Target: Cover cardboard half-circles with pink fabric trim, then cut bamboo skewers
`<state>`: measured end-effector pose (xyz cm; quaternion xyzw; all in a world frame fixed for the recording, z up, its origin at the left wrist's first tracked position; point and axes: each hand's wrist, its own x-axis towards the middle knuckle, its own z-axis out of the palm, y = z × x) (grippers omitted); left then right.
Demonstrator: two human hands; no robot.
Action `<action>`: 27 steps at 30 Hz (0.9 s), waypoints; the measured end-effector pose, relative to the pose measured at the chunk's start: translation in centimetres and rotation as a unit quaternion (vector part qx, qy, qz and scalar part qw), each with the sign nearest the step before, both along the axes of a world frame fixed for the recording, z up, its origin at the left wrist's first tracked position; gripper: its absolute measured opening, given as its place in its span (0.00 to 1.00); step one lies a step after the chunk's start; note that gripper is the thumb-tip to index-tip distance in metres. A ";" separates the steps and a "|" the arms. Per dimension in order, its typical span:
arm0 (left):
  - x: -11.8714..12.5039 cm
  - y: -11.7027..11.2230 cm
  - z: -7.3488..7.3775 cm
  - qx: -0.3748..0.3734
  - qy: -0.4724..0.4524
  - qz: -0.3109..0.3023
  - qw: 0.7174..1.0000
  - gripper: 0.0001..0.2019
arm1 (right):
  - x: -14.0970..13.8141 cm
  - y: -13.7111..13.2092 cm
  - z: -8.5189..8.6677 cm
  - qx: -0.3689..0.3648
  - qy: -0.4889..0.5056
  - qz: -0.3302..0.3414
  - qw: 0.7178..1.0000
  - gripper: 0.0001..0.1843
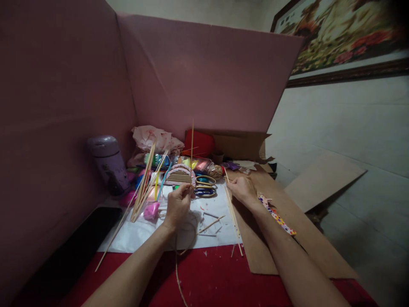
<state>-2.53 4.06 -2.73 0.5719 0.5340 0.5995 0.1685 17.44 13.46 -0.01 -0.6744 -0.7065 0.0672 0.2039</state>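
Note:
My left hand (179, 204) is closed in a pinch around a thin wooden stick (192, 149), which stands nearly upright above the fingers. Thin twine (177, 273) loops on the table below this hand and trails toward me; whether the fingers also hold it is unclear. My right hand (242, 189) has its fingers closed at the top end of another wooden stick (226, 174). Several more thin sticks (234, 217) lie just below it, along the edge of a cardboard sheet (255, 251). Short cut pieces (211, 224) are scattered on the white paper (134, 238) between my hands.
Gold-handled scissors (206, 192), a twine ball (215, 171) and an arched cardboard piece (180, 175) sit behind my hands. A bundle of sticks (145, 183) leans over colourful clay packs at left, near a purple bottle (108, 164) and a black phone-like slab (76, 247). Pink panels (204, 76) enclose the back.

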 end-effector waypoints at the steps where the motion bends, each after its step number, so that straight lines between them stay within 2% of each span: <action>1: 0.0 0.0 0.0 -0.001 -0.001 0.000 1.000 0.08 | 0.0 0.0 -0.1 0.006 0.015 0.006 1.000 0.13; 8: 0.0 0.1 -0.2 -0.004 -0.003 -0.005 1.000 0.09 | -0.4 0.3 -1.0 0.017 0.133 0.049 0.990 0.09; 12: 0.0 0.1 -0.2 -0.003 0.006 -0.005 1.000 0.09 | -1.1 0.2 -1.7 -0.027 0.235 0.097 0.967 0.07; 15: 0.0 0.0 -0.1 -0.004 0.010 -0.008 1.000 0.09 | -1.7 -0.4 -1.6 -0.073 0.331 0.132 0.932 0.06; 20: 0.0 -0.1 0.0 0.000 0.009 -0.004 1.000 0.09 | -2.3 -1.5 -0.9 -0.116 0.480 0.157 0.855 0.06; 24: 0.0 0.0 0.1 0.001 0.013 0.002 1.000 0.09 | -2.3 -1.5 -0.9 -0.111 0.576 0.153 0.795 0.05; 27: 0.0 0.1 0.0 -0.001 0.012 -0.001 1.000 0.09 | -1.8 -0.9 -0.2 -0.070 0.645 0.127 0.750 0.04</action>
